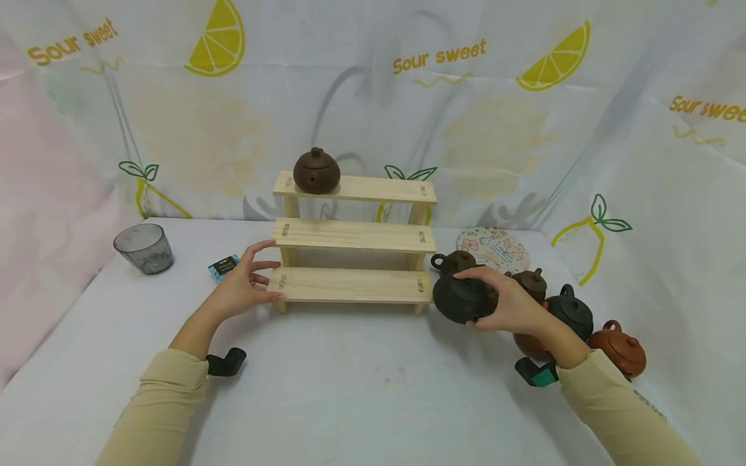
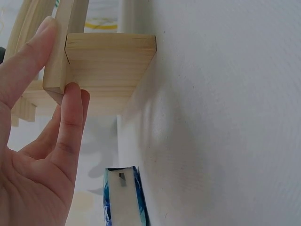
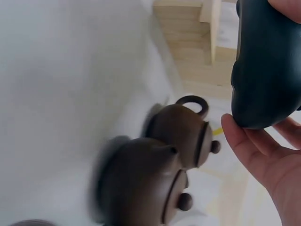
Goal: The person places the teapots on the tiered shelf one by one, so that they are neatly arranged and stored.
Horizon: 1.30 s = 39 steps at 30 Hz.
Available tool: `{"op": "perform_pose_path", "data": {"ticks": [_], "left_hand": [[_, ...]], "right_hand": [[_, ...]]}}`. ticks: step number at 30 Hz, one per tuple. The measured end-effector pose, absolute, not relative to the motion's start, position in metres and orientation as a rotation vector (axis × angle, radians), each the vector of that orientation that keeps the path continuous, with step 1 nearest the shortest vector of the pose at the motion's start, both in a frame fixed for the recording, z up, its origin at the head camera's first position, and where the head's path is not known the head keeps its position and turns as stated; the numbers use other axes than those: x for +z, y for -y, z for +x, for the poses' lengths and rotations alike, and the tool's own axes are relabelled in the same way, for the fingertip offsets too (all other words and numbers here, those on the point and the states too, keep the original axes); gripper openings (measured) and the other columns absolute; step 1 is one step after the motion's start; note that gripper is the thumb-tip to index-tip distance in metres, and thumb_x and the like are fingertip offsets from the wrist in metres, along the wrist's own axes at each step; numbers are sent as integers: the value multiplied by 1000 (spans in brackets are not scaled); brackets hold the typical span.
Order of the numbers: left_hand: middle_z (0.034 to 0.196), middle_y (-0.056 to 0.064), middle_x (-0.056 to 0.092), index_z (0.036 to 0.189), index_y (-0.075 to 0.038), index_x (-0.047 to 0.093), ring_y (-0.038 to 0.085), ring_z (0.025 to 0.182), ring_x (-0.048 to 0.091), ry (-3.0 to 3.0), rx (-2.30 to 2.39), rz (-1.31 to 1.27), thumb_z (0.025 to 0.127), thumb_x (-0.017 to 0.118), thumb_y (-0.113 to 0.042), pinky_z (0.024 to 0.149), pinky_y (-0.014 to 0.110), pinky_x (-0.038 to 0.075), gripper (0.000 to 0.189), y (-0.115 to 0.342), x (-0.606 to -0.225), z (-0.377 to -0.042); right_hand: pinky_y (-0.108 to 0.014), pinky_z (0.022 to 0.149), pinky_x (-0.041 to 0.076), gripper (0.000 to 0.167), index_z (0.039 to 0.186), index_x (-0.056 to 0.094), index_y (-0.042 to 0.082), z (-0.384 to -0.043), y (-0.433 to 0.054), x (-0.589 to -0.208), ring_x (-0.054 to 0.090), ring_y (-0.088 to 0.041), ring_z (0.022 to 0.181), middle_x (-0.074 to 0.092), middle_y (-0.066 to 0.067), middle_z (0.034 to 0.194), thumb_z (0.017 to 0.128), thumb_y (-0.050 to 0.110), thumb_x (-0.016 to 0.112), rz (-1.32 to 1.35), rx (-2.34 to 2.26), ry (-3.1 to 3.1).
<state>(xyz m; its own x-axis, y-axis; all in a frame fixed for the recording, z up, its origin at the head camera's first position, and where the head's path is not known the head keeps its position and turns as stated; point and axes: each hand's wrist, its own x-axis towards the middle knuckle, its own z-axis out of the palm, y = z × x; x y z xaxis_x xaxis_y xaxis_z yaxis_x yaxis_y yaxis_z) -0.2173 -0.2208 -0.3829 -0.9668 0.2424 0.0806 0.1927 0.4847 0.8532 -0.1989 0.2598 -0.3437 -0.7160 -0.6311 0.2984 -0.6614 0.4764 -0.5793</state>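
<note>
My left hand [image 1: 240, 291] pinches the left end of the lowest board of a three-tier wooden shelf [image 1: 350, 286]. In the left wrist view the thumb lies on the board [image 2: 57, 70] and the fingers come from beneath. My right hand [image 1: 513, 304] grips a black teapot [image 1: 459, 299] beside the shelf's right end, fingers and thumb around its body. Raised in the right wrist view, the dark pot [image 3: 268, 70] hides part of that hand. On the top tier, at the left, sits a round brown teapot [image 1: 316, 176].
Several teapots crowd the right side: a dark brown one [image 1: 456, 260], a brown one [image 1: 529, 282], a black one [image 1: 572, 314] and a reddish one [image 1: 619, 349]. Behind them lies a patterned round mat [image 1: 489, 246]. Leftward are a grey glass [image 1: 142, 249] and a small blue packet [image 1: 223, 266].
</note>
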Motion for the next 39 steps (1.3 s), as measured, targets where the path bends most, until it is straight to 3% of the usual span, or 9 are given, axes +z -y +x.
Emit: {"op": "perform_pose_path", "data": {"ticks": [6,12,19,28,39], "left_hand": [[129,25,49,145,-25,18,32,91,57,-2660,1526,404,70,83,-11,70,35,47,101,222,-384,-218],[129,24,49,145,-24,18,32,91,57,-2681,1508,405,69,84,-13,71,36,47,101,222,-386,-219],[130,25,48,146,-24,17,32,92,57,-2666,1515,387,70,83,-14,70,36,47,101,222,-384,-217],[131,24,48,146,-26,17,32,93,57,-2669,1505,381,70,83,-13,71,36,48,101,219,-383,-217],[131,25,48,146,-26,17,34,94,58,-2674,1499,381,70,83,-14,72,38,48,101,220,-384,-217]], "right_hand": [[-33,80,46,72,126,51,4,-201,-242,-323,46,-20,105,48,-13,124,61,-4,82,1120,1078,2700],[-29,76,46,68,121,52,-3,-208,-222,-301,48,-19,99,52,-18,117,60,-5,80,1236,1072,2595],[-30,76,47,72,128,51,5,-235,-213,-304,48,-19,104,49,-11,127,63,1,82,1253,1157,2585],[-45,79,45,69,127,53,7,-250,-192,-287,48,-23,108,51,-11,125,64,3,80,1262,1108,2567],[-43,81,43,72,129,52,9,-270,-164,-270,47,-23,109,51,-9,126,63,6,82,1245,1070,2567]]}}
